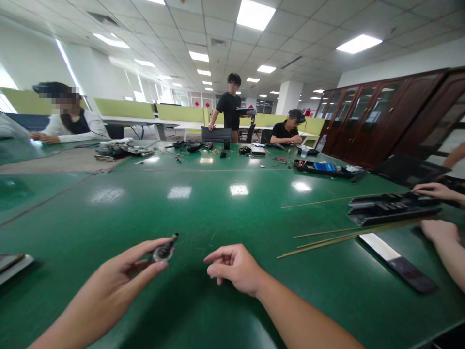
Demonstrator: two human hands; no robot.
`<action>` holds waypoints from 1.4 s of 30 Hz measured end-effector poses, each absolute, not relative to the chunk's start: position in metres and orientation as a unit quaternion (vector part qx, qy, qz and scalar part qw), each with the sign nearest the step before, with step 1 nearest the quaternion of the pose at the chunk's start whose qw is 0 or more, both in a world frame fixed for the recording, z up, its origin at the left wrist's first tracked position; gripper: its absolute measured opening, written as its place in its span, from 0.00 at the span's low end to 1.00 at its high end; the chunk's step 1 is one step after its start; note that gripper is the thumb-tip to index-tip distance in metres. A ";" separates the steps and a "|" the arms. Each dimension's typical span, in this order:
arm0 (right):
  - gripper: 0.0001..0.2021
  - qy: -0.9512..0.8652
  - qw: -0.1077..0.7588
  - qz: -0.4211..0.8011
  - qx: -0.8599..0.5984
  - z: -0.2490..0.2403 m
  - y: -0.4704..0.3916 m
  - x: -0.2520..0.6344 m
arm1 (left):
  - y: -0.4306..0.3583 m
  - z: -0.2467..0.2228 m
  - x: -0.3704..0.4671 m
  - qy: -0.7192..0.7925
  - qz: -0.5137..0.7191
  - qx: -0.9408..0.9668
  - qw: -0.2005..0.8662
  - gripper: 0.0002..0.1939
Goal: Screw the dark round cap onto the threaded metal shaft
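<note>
My left hand (134, 271) is closed on a small dark ribbed part (167, 249) with a pale round collar, held between thumb and fingers above the green table. Its tip points up and to the right; what kind of part it is, I cannot make out. To the right of it, my right hand (234, 269) hovers over the tabletop with loosely bent fingers. Thumb and forefinger are a little apart, and nothing shows between them. The two hands do not touch.
Thin brass-coloured rods (319, 241) lie at right, beside a black-and-white flat bar (397, 261) and black rails (392, 208). Another person's hands (438, 230) rest there. A black tray (323, 168) and tools stand farther back. Several people surround the table (145, 213).
</note>
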State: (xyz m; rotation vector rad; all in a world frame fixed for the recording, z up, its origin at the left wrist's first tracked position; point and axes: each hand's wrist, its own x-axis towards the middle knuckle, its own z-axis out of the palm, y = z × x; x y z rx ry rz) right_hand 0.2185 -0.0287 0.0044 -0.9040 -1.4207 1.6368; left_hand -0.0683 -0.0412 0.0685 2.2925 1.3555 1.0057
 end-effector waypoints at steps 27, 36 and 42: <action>0.16 -0.681 0.356 0.482 -0.420 0.011 -0.030 0.214 | -0.026 -0.003 -0.026 0.376 0.371 0.841 0.112 0.18; 0.15 -0.668 0.365 0.485 -0.430 0.009 -0.030 0.211 | -0.024 -0.007 -0.025 0.376 0.368 0.845 0.097 0.18; 0.15 -0.645 0.383 0.503 -0.429 0.007 -0.030 0.209 | -0.025 -0.005 -0.024 0.376 0.368 0.846 0.091 0.18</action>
